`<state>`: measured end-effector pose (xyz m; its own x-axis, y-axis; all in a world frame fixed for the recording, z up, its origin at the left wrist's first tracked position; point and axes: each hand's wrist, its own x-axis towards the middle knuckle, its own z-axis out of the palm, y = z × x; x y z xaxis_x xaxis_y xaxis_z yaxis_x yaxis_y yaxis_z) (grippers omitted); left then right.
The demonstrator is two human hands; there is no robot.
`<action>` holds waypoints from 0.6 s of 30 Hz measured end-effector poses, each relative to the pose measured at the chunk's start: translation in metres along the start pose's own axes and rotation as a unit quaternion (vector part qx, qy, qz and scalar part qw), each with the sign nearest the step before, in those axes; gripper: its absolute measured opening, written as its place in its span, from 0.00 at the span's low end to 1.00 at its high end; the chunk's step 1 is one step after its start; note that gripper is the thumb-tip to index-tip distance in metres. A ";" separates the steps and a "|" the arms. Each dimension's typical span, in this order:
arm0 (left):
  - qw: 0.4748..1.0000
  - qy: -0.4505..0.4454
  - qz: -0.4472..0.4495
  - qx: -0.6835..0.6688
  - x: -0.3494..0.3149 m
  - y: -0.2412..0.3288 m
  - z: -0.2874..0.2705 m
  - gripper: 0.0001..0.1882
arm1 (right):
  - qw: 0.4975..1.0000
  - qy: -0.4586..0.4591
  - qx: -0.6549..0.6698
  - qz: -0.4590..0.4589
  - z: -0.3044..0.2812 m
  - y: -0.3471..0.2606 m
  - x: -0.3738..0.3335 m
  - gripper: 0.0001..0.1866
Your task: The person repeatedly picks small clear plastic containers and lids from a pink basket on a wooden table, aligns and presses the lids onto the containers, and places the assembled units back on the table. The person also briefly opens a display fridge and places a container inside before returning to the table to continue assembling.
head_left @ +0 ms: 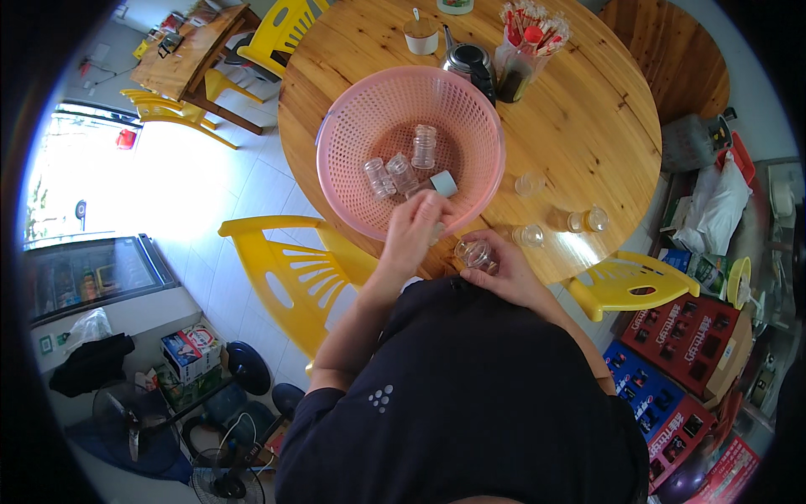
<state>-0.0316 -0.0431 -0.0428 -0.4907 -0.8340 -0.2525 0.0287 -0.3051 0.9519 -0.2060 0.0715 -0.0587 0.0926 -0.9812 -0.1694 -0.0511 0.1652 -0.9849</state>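
Observation:
My right hand (502,267) is wrapped round a small clear jar (474,253) at the near edge of the table. My left hand (416,225) is closed, its fingers curled in a pinch over the near rim of a pink plastic basket (334,160). Whatever those fingers hold, if anything, is too small to make out. Inside the basket lie three clear ribbed jars (425,147) and a whitish cylindrical piece (443,184). Several more clear jars (528,235) rest on the table to the right of my right hand.
The round wooden table (588,143) also bears a kettle (468,63), a white cup (421,38) and a holder of red-and-white wrapped sticks (529,46) at the back. Yellow chairs (285,269) stand left and right. Stacked drink crates (672,336) are at the right, fans (227,479) at the lower left.

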 end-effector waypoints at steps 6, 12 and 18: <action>0.958 -0.047 0.194 0.204 -0.007 -0.001 0.031 0.19 | 0.998 -0.002 0.056 -0.007 0.007 0.004 0.000 0.29; 0.968 -0.114 0.166 0.147 -0.012 -0.012 0.036 0.24 | 0.999 -0.011 0.042 0.033 0.003 0.012 -0.002 0.30; 0.957 -0.217 0.141 0.128 -0.018 -0.021 0.021 0.27 | 0.990 -0.063 0.097 0.087 0.004 0.004 -0.008 0.28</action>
<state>-0.0415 -0.0116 -0.0543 -0.8125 -0.5794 0.0639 0.0263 0.0732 0.9970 -0.2025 0.0804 -0.0618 0.2225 -0.9184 -0.3271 0.1141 0.3577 -0.9268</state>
